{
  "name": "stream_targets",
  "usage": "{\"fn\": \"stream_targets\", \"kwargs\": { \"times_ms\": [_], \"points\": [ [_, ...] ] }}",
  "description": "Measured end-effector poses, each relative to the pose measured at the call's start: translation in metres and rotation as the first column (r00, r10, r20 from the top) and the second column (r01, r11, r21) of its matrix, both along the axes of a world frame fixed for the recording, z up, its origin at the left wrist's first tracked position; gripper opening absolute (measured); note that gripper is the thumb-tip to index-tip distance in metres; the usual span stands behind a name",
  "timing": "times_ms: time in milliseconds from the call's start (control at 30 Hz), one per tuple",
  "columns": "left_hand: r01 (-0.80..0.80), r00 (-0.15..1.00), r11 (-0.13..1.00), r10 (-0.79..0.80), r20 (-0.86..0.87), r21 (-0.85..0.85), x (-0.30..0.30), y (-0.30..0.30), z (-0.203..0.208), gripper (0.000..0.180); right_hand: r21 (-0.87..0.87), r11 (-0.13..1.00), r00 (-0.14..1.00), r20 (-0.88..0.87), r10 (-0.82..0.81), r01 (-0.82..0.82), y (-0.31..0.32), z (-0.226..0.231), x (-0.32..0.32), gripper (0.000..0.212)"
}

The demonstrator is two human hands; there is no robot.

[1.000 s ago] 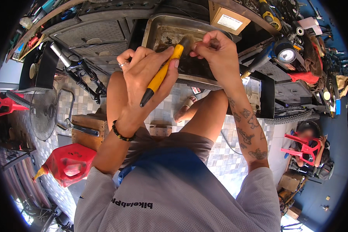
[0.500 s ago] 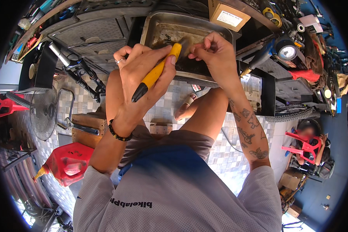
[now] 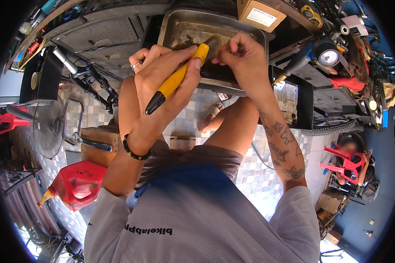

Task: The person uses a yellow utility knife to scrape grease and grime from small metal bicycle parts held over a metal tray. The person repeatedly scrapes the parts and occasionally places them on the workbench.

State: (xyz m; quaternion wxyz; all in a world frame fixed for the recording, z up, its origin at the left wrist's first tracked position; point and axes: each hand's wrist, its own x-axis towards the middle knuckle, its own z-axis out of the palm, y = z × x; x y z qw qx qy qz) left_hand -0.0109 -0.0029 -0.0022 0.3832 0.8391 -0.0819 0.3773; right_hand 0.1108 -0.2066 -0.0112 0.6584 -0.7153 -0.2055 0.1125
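My left hand [image 3: 164, 81] grips a brush by its yellow handle [image 3: 173, 82], whose black end points back toward my wrist. The brush's greyish-brown head sits over a shallow metal tray [image 3: 162, 38] of dirty liquid. Right beside the bristles is my right hand [image 3: 245, 61], thumb and fingertips pinched together over the tray. Whatever lies between those fingertips is too small or hidden to make out. A small dark part [image 3: 189, 40] rests in the tray, left of the brush head.
A cardboard box [image 3: 261, 17] stands behind the tray's right corner. Right of it lies an inflator with a round gauge [image 3: 328, 57]. A bicycle fork [image 3: 90, 83] and a red jug [image 3: 79, 186] are at left. Another person sits far right behind a red stool [image 3: 344, 164].
The brush and left hand have shifted slightly up and right, and the handle's angle has changed a little. My right hand stays pinched near the bristles.
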Motion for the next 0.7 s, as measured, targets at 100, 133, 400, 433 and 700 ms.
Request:
{"fn": "stream_targets", "kwargs": {
  "times_ms": [100,133,400,433,700],
  "points": [
    [-0.01,0.992,1.0,0.008,-0.127,-0.014,0.003,0.004,-0.001,0.017,0.065,0.994,0.996,0.0,-0.084,0.084,-0.006,0.004,0.005,0.03],
    [-0.005,0.993,0.999,0.01,-0.114,0.048,0.004,0.005,0.0,0.017,0.037,0.993,0.993,-0.013,-0.115,0.116,-0.005,0.005,0.005,0.031],
    [0.023,0.999,0.995,-0.02,0.033,-0.098,0.021,-0.008,0.001,0.012,-0.138,0.986,0.995,0.049,-0.092,0.098,-0.004,0.003,0.001,0.032],
    [-0.004,1.0,0.995,0.007,0.023,-0.099,0.021,-0.008,0.0,0.013,-0.059,0.994,0.995,0.053,-0.085,0.089,-0.005,0.003,0.001,0.032],
    [-0.019,1.0,1.0,0.019,0.011,-0.012,0.015,-0.003,-0.005,0.012,-0.043,0.992,0.993,0.002,-0.119,0.119,-0.005,0.002,0.002,0.036]
  ]
}}
